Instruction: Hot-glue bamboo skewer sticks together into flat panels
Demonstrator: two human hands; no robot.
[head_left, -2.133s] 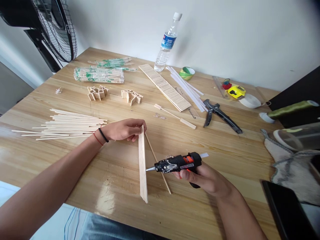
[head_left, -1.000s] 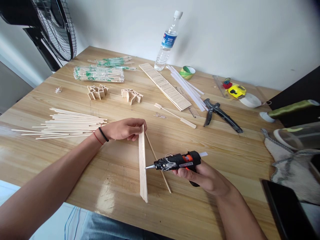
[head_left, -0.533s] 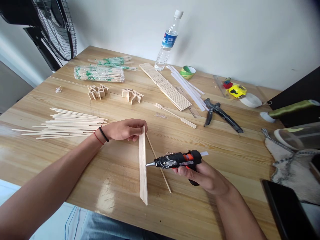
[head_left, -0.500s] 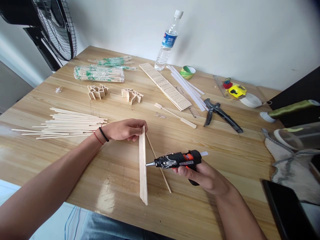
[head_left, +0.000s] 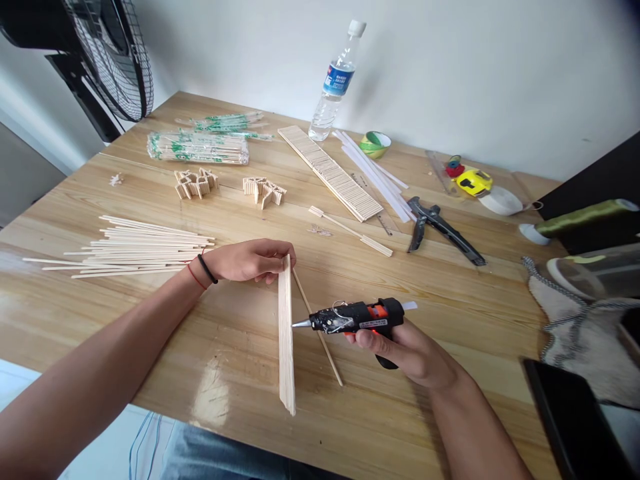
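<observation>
My left hand (head_left: 255,260) is closed on the far end of a narrow panel of joined wooden sticks (head_left: 287,347), which stands on its long edge. In my right hand (head_left: 395,347) is a black and orange glue gun (head_left: 355,317); its metal tip meets the panel's right side near the middle. A single loose stick (head_left: 327,353) lies slanting on the table, passing beneath the gun's nozzle. Left of my left hand, many loose sticks (head_left: 135,247) are spread in a pile.
Behind are two small stick assemblies (head_left: 196,184) (head_left: 265,191), wrapped sticks (head_left: 197,148), a flat stick panel (head_left: 330,173), a water bottle (head_left: 333,87), white glue sticks (head_left: 375,173) and a black cutter (head_left: 445,230). A phone (head_left: 575,420) lies right, a fan (head_left: 115,53) stands left.
The glue gun's tip has shifted slightly away from me along the panel. The panel's near end has moved a little towards me.
</observation>
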